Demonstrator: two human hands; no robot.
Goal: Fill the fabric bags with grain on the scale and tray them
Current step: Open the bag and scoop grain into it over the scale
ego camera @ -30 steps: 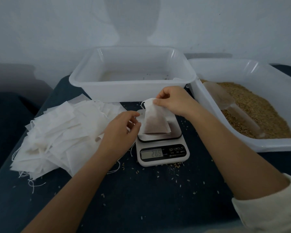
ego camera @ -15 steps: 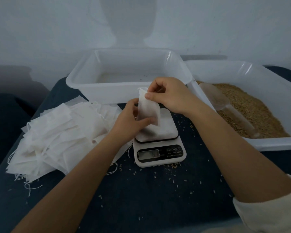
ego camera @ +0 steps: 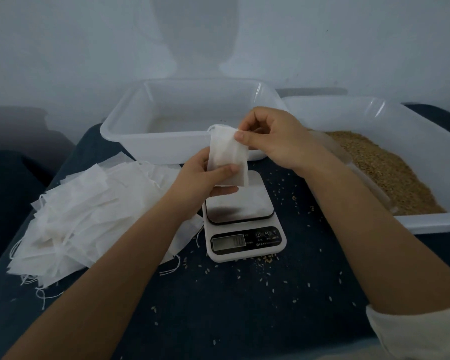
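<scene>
Here the fabric bag [ego camera: 227,157] is up in the air above the scale [ego camera: 243,219], clear of its platform, held upright between both hands. The left hand [ego camera: 203,178] grips the bag's lower part, thumb across the front and fingers behind, while the right hand [ego camera: 273,137] pinches the top corner by the gathered mouth between thumb and forefinger. Around them: a heap of empty bags [ego camera: 89,216] sprawls to the left, loose drawstrings trailing off its near edge, and one corner tucks right up beside the scale. Behind the hands sits the white tray [ego camera: 130,136], its near wall partly blocked by the raised bag and the right hand. To the right, the grain bin [ego camera: 426,222] holds a bed of brown grain [ego camera: 385,172]; the right forearm crosses in front of its near left corner. Stray kernels [ego camera: 265,261] are scattered over the dark blue tabletop [ego camera: 244,320], thickest just in front of the scale. Hard to read: the scale's display [ego camera: 229,241] is lit but its digits are too blurred to make out. What the bag contains cannot be told from here, as the fabric hides it. The floor of the white tray is hazy and shows nothing definite. A pale cuff [ego camera: 421,331] at the bottom right is cut off by the frame, and the bin's right side runs out of view.
</scene>
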